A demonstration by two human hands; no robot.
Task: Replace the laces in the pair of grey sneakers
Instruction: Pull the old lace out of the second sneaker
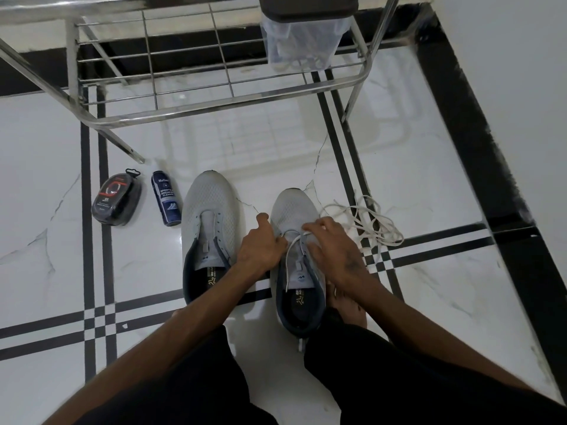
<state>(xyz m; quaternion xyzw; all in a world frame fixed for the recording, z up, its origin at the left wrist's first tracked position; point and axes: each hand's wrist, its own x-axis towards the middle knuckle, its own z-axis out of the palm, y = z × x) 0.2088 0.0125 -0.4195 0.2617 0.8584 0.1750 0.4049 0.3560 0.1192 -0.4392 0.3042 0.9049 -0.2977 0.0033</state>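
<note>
On white tiles, laceless left sneaker (210, 228); right sneaker (296, 253) half-threaded with white lace (293, 243).

Your two sneakers stand side by side on the floor (414, 185) in front of you, the left sneaker (208, 210) laceless, the right sneaker (291, 207) under both your hands. Left of the pair lies a cleaner bottle (166, 198), and further left a polish case (116, 199). Right of the pair lies a loose lace (368, 222). Behind them all stands a rack (214, 56).
</note>
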